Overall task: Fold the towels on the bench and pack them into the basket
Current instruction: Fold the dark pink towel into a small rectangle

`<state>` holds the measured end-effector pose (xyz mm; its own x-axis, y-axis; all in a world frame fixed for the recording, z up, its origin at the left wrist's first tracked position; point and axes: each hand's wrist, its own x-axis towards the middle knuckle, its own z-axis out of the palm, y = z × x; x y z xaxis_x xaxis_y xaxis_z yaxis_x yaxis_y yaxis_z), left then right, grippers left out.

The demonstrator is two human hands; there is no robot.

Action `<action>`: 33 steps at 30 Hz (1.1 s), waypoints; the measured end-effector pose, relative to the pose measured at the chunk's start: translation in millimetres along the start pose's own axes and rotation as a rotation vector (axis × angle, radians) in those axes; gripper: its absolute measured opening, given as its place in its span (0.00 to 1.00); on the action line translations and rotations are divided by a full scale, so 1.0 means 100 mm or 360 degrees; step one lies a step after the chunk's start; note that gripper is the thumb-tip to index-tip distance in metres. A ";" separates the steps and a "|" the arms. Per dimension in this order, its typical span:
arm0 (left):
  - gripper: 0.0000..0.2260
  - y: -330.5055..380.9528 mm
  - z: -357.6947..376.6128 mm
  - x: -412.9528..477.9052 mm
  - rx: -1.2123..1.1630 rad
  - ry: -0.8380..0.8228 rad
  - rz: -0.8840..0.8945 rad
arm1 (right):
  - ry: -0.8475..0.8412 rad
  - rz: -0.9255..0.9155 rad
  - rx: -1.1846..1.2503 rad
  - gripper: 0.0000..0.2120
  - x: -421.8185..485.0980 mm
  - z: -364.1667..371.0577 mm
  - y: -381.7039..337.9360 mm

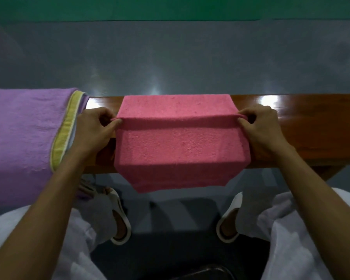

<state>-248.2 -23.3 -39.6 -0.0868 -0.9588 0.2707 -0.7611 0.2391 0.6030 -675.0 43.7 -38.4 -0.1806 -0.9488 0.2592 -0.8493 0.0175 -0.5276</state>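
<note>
**Towel pinched at both ends**

Pink towel [180, 146] lies across the brown wooden bench [311, 134] in the middle of the frame. Its far edge sits at the back of the bench. Its near part hangs down over the front edge, toward the bottom of the frame. A raised fold runs across the towel from left to right, like a little ridge.

The left hand [95, 130] is at the left end of that ridge. Its thumb and fingers are curled and pinch the pink cloth. The right hand [263, 128] is at the right end and pinches the cloth the same way. Both hands are over the bench top, and the cloth is pulled tight between them.

A purple towel [22, 134] lies on the left side of the frame, just beside the left hand. It has a yellow-green band [67, 134] along its edge. It also hangs down over the front of the bench.

Behind the bench is a shiny grey floor [170, 57], with a green strip at the top of the frame.

Near the bottom of the frame are white trousers [291, 229] and two white slippers [119, 219] on the floor. A dark thing [202, 273] sits at the bottom edge, too dark to tell what it is.
</note>
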 end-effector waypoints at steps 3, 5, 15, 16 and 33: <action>0.08 -0.03 -0.02 0.01 0.0092 -0.0043 -0.0019 | 0.0071 0.0068 0.0012 0.09 0.03 -0.03 0.01; 0.08 0.03 -0.03 0.00 0.0052 -0.0036 -0.0064 | 0.0088 0.0191 0.0240 0.09 0.02 -0.06 -0.02; 0.08 0.32 0.12 0.09 -0.1296 -0.0171 -0.0785 | -0.0129 0.0874 0.1245 0.07 0.18 -0.08 -0.32; 0.08 0.35 0.13 0.15 -0.1406 -0.0185 -0.0812 | -0.0169 0.0910 0.1350 0.07 0.23 -0.07 -0.38; 0.07 0.49 -0.21 0.33 -0.2173 -0.0168 -0.0241 | 0.0161 0.0403 0.1784 0.07 0.30 -0.29 -0.56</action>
<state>-274.5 -40.5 14.4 -0.1549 -0.9810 0.1165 0.4567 0.0335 0.8890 -646.9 22.9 22.5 -0.3647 -0.9277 0.0802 0.1257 -0.1344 -0.9829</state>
